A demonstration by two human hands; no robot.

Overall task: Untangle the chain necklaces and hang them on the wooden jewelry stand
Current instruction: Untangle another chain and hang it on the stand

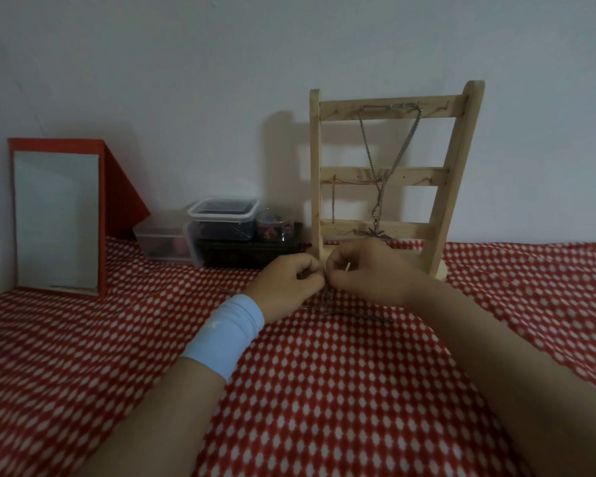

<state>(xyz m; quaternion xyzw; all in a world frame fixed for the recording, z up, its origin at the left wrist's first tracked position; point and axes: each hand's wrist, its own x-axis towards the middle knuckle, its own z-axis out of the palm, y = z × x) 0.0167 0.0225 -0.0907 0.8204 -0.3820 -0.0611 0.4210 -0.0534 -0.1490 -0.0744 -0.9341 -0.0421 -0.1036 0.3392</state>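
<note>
The tangled chain (327, 298) sits right where the two hands meet, pinched between the curled fingers (311, 270) of the left hand (288, 282) and those of the right hand (362, 275). The fingertips of both hands are nearly touching. From that pinch a short knot of fine grey links drops toward 6 o'clock onto the red-and-white cloth (324, 390). Thin strands trail on toward 4 o'clock under the right wrist. The links are too small and blurred to tell how many necklaces are in the knot. A thin pale sliver shows among the right fingers; what it is cannot be told. At 1 o'clock from the hands stands the wooden jewelry stand (412, 175). A silver necklace (368, 151) hangs from its top rung, with a star-like pendant (375, 232) at the bottom rung. A second chain (333, 201) hangs from the middle rung.
</note>
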